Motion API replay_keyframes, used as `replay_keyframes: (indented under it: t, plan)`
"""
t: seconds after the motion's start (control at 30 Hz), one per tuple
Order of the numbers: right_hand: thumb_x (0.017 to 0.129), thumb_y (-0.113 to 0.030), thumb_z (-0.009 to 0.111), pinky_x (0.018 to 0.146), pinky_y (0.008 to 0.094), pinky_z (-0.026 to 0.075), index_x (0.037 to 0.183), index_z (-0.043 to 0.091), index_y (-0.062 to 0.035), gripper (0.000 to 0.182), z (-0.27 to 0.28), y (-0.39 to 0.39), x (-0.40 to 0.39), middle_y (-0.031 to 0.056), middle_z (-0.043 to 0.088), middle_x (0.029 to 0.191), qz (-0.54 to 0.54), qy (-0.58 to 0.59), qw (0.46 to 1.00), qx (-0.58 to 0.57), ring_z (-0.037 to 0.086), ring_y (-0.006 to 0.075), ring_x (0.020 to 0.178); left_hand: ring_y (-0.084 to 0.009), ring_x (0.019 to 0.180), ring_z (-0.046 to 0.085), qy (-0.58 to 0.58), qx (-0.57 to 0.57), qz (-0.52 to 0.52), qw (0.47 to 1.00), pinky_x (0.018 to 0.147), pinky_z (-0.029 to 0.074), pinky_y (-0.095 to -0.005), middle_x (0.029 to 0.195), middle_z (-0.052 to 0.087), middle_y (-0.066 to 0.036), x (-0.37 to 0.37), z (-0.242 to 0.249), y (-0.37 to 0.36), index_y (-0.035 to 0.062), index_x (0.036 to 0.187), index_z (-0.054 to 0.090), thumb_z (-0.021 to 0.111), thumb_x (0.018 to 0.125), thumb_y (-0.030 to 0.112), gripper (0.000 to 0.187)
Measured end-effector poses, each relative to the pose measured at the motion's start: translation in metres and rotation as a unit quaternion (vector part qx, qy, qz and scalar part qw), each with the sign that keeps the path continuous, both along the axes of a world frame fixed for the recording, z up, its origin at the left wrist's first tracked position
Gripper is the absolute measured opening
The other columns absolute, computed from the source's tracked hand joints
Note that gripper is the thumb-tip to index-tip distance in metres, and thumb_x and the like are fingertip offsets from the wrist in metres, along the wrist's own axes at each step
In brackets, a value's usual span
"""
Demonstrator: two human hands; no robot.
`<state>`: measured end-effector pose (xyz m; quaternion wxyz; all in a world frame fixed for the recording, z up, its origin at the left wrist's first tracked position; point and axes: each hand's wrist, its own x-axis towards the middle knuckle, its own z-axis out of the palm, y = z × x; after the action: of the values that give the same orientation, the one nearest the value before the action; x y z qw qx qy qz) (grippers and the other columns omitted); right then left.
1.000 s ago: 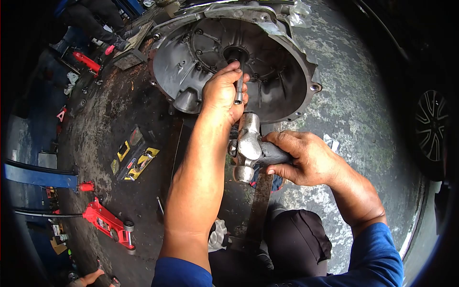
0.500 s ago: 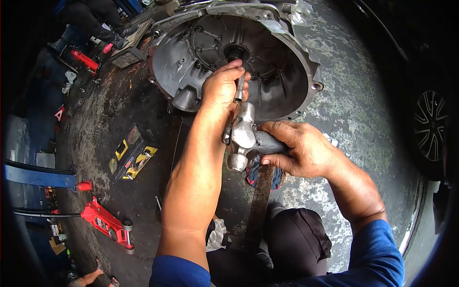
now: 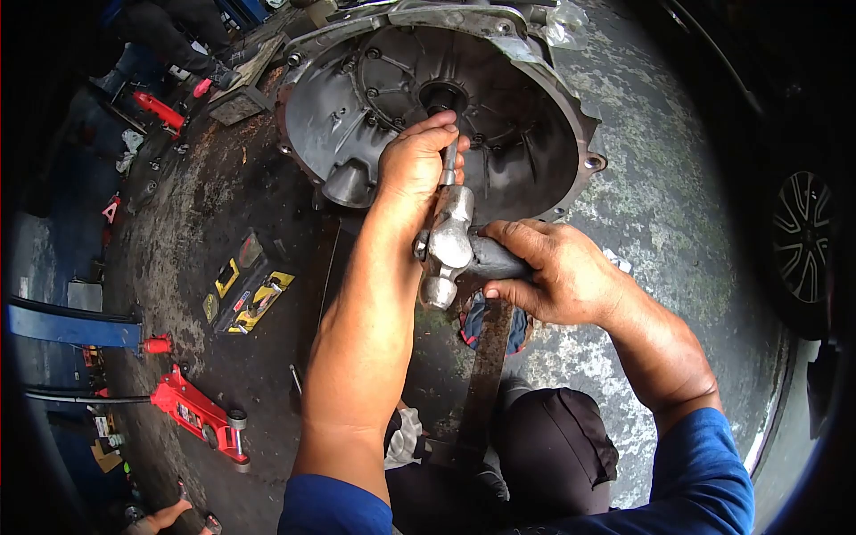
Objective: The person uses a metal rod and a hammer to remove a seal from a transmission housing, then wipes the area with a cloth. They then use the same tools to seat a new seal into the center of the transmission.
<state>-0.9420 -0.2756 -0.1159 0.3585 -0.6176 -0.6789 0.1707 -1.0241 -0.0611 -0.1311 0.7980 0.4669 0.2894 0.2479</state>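
Observation:
My left hand (image 3: 412, 165) is closed around a slim steel rod (image 3: 448, 167), which points into the hub in the middle of a large metal bell housing (image 3: 530, 134). The rod's far end is lost in the dark opening there. My right hand (image 3: 571, 272) grips the handle of a ball-peen hammer (image 3: 449, 245) close up to its head. The flat face of the hammer is at the rod's near end and seems to touch it. The ball end points back toward me.
A red floor jack (image 3: 198, 415) stands at left, near an open case with yellow pieces (image 3: 254, 299). A rusty metal beam (image 3: 486, 379) runs below the hammer. Another person's legs (image 3: 169, 40) show at upper left. A car wheel (image 3: 802, 236) is at far right.
My right hand has brought the hammer slightly up and forward, closing the small gap to the rod's end. My left hand and the rod have hardly moved.

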Motion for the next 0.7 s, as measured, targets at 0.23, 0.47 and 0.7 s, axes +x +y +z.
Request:
replay_keyframes:
  t: [0.23,0.47,0.7]
  plan:
    - [0.083,-0.027,0.079,0.077,0.0483,0.055,0.124,0.058,0.0010,0.054,0.000,0.001,-0.001,0.0221,0.068,0.100,0.003,-0.003,1.000,0.010,0.068,0.0426,0.092,-0.0141,0.065,0.061,0.006,-0.004,0.009,1.000,0.054,0.051,-0.0288,0.087,0.071,-0.010,0.000,0.001,0.000,0.0033,0.121,0.064,0.065,0.092,0.009,0.030]
    - [0.083,-0.027,0.079,0.076,0.0480,0.056,0.125,0.059,0.0011,0.054,-0.002,0.004,-0.001,0.0224,0.068,0.101,0.005,-0.013,1.000,0.011,0.068,0.0429,0.092,-0.0138,0.063,0.059,0.003,-0.007,0.013,1.000,0.053,0.050,-0.0289,0.086,0.070,-0.010,-0.001,0.005,-0.004,0.0042,0.120,0.065,0.065,0.092,0.009,0.028]
    - [0.082,-0.027,0.079,0.072,0.0476,0.056,0.125,0.059,0.0000,0.054,0.011,-0.005,-0.013,0.0201,0.068,0.096,0.043,-0.044,0.998,0.000,0.068,0.0424,0.086,-0.0143,0.059,0.058,-0.028,-0.059,-0.006,0.998,0.048,0.048,-0.0291,0.084,0.068,-0.011,0.003,-0.006,0.004,0.0043,0.119,0.064,0.065,0.091,0.007,0.027]
